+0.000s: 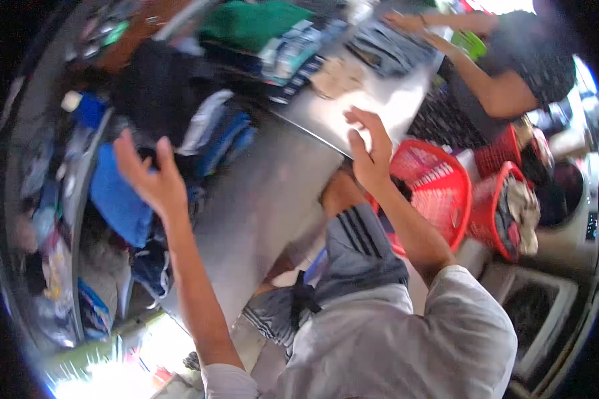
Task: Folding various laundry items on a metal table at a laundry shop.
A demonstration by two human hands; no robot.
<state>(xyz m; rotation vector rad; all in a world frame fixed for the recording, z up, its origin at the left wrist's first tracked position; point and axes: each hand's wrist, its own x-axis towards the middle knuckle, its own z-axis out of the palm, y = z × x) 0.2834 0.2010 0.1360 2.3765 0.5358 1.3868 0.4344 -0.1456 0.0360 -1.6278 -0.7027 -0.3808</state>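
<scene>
My left hand (154,178) is raised with its fingers apart and holds nothing. It is nearest a dark heap of clothes (154,86) and a blue folded cloth (118,199) at the left of the grey metal table (259,173). My right hand (373,145) hangs in the air over the table's right side, its fingers apart and somewhat bent, with nothing in them. Beside its wrist stands a red plastic basket (462,199) with openwork walls. White and blue folded garments (223,143) lie between the dark heap and the bare metal.
At the far right a co-worker (506,80) has both hands on grey-blue jeans (389,50). Stacked clothes with a green piece on top (253,25) and a beige cloth (339,76) lie farther back. Another red basket (489,219) holds clothes, near a washing machine (566,233).
</scene>
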